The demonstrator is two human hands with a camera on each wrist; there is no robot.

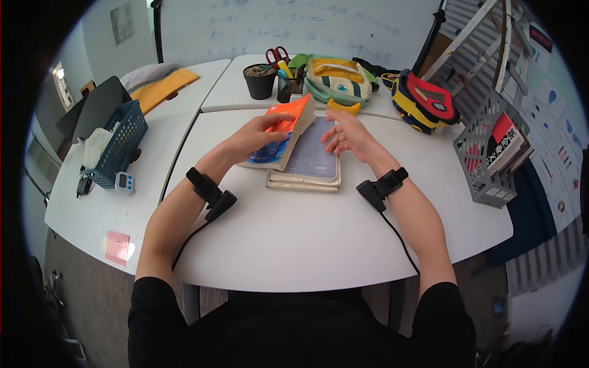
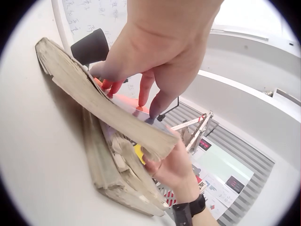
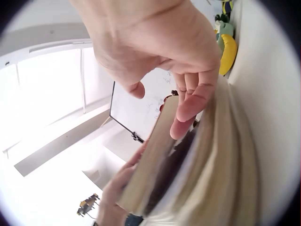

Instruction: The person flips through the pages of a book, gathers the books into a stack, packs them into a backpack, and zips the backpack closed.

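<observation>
A thick orange and blue book [image 1: 270,151] lies tilted over the left part of a stack, its page edges [image 2: 113,110] facing the left wrist camera. My left hand [image 1: 253,138] rests on its cover with fingers spread and bent, the fingertips touching the cover. Under and beside it is a purple-grey book [image 1: 316,150] on top of other worn books [image 1: 304,184]. My right hand [image 1: 354,136] is held over the right edge of the purple-grey book, fingers loosely bent and apart, gripping nothing. Whether its fingertips [image 3: 181,128] touch a book, I cannot tell.
Behind the books stand a potted plant [image 1: 259,83], a pen holder with scissors, a yellow banana-shaped item [image 1: 343,108] and a green bag [image 1: 340,80]. A red and yellow bag [image 1: 426,101] and grey basket [image 1: 485,187] are right; a blue basket [image 1: 126,147] is left.
</observation>
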